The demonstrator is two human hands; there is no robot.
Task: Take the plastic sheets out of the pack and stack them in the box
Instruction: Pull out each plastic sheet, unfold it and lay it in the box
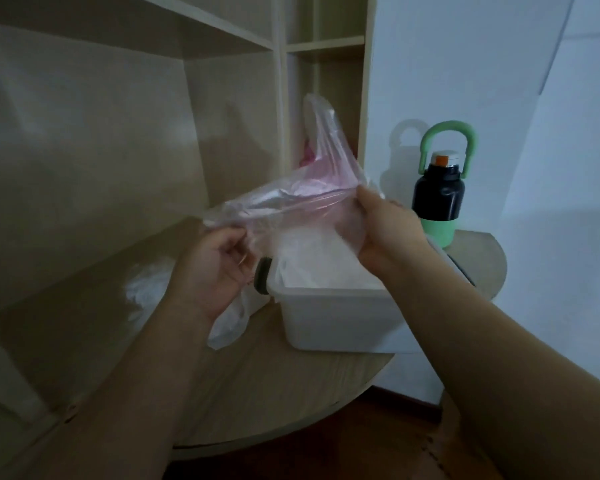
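Pink-tinted translucent plastic sheet (291,202), stretched above the white box (326,320); long axis runs lower left to upper right, one loose corner pointing up. Left hand (215,268) pinches its left end; right hand (385,230) grips its right end. White sheets (312,258) lie in the box. Crumpled pack (146,289) sits left on the wooden table (274,393); black-and-green bottle (439,195) stands right.

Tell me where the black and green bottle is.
Head view, right: the black and green bottle stands on the round wooden table behind the white plastic box.
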